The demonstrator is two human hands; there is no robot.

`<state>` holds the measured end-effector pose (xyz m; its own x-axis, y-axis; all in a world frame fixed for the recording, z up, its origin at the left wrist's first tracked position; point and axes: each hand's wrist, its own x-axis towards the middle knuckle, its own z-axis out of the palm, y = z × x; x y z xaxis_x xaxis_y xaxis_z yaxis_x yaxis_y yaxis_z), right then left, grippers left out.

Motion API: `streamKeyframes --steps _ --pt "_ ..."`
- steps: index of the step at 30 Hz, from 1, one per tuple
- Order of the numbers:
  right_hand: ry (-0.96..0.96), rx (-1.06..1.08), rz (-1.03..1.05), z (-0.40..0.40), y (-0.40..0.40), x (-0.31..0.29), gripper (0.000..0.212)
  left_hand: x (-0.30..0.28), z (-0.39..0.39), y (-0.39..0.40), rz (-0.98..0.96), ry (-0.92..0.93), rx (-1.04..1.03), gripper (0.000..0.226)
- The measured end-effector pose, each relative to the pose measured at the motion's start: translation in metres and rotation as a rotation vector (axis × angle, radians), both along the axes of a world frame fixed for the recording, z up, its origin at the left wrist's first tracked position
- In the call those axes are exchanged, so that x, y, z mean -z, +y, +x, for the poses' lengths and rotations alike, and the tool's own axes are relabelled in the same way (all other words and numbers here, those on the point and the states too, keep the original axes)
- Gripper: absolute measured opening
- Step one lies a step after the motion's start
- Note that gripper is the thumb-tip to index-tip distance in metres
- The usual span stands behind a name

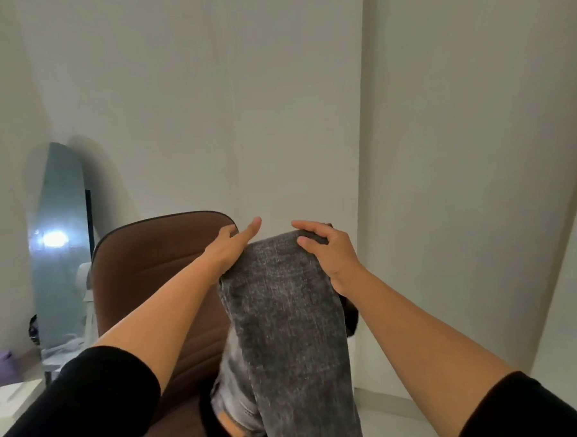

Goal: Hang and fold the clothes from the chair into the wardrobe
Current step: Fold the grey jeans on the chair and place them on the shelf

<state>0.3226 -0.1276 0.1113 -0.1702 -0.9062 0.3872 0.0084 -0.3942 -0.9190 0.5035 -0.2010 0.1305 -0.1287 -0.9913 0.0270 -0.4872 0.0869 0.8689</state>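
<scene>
1. The left hand (230, 246) reaches out with flat, open fingers and rests on the side of the jeans (285, 318).
2. The right hand (325, 249) curls over the top and grips it.
3. The jeans are gray, speckled and rough, and hang down beside the smooth brown chair (155, 258).
</scene>
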Motion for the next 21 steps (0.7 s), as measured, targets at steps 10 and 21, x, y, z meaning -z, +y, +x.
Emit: streamKeyframes --steps 10,21 --pt "0.073 0.023 0.050 -0.025 -0.015 0.008 0.049 0.021 -0.004 0.006 -0.090 0.428 -0.016 0.044" --pt "0.138 -0.041 0.092 -0.049 -0.002 0.015 0.066 0.033 -0.026 0.007 -0.364 0.461 -0.133 0.027"
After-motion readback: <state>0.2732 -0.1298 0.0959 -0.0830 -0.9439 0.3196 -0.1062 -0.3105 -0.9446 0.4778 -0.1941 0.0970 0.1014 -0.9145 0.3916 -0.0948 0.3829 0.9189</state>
